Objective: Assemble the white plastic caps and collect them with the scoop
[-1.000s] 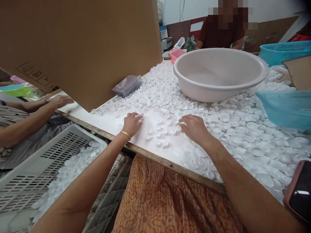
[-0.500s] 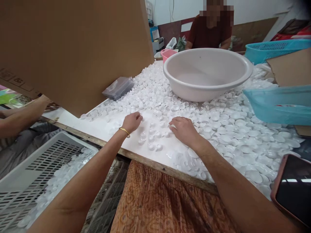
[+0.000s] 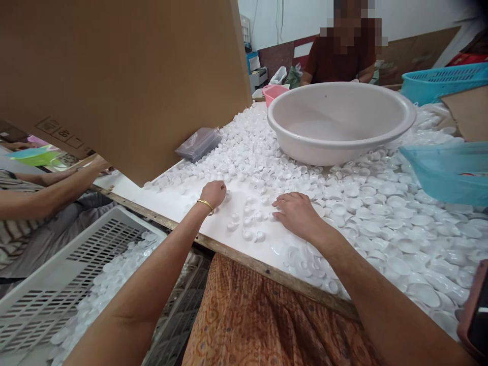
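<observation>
My left hand, with a gold bangle at the wrist, is low over the white tabletop. Its fingers are curled together, and whatever they may hold is hidden. To its right lies a small group of round white plastic pieces, roughly in rows. On the far side of that group, my right hand rests palm down with fingers stretched out. Its fingertips are beside the nearest small pieces. Larger shallow white pieces lie heaped under and beside my right forearm.
A large white basin stands on the spread of pieces. Leaning in at left is a big cardboard box, near a clear plastic packet. Blue baskets and a phone are at right. A crate sits below left. Two people work nearby.
The view has swung a little left, so everything sits further right. Fewer small pieces show in the row nearest my left hand. My right hand has stayed almost in place.
</observation>
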Available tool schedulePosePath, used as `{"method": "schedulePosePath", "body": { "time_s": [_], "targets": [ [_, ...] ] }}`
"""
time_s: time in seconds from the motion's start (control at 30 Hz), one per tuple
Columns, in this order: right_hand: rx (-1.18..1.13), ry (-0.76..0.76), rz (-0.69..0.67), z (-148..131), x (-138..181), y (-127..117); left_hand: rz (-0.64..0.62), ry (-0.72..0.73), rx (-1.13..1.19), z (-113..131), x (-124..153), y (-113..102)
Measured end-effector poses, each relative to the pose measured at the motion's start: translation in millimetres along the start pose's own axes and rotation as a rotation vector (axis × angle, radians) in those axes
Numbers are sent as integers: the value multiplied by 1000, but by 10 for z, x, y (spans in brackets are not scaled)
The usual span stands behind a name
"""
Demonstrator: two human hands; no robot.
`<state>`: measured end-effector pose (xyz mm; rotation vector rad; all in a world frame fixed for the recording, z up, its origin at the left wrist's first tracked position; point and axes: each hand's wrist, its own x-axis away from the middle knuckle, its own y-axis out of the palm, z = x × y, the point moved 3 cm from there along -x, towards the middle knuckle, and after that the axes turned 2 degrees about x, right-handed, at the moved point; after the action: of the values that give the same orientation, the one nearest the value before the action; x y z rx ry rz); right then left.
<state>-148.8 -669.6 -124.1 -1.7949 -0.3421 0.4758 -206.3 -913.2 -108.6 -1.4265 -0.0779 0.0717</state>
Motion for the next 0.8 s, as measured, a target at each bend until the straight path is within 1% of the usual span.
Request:
{"method": "schedulePosePath", "body": {
  "time_s": [0.07, 0.13, 0.2, 0.23, 0.27, 0.33, 0.37, 0.43, 0.5, 0.57, 0.63, 0.7, 0.73, 0.8],
  "targets": [
    [-6, -14, 4, -12, 8, 22, 16, 57, -3, 22, 59, 6],
    [-12, -27, 11, -21, 17, 44, -6, 129, 31, 18, 108, 15],
    [-10, -43, 16, -23, 22, 65, 1, 184, 123, -42, 153, -34],
    [-9, -52, 18, -23, 24, 73, 32, 191, 171, -98, 178, -88],
    [-9, -58, 22, -20, 25, 80, 74, 178, 194, -168, 208, -154],
    [-14, -61, 28, -13, 25, 87, 124, 120, 136, -321, 291, -268],
    [-18, -60, 28, -11, 25, 89, 109, 95, 72, -384, 346, -295],
    [-23, -58, 26, -11, 25, 91, 41, 86, -58, -451, 476, -267],
    [-23, -54, 26, -15, 26, 92, -1, 115, -145, -425, 623, -164],
    [-20, -47, 28, -18, 29, 92, 5, 147, -197, -329, 766, -47],
    [-19, -37, 27, -20, 30, 94, -10, 179, -197, -217, 884, 32],
    [-13, -28, 28, -21, 31, 96, -35, 197, -128, -159, 957, 34],
    [-9, -27, 29, -22, 31, 98, -38, 183, -77, -168, 970, 2],
    [0, -32, 32, -28, 29, 102, -7, 102, 5, -264, 952, -104]
  ]
}}
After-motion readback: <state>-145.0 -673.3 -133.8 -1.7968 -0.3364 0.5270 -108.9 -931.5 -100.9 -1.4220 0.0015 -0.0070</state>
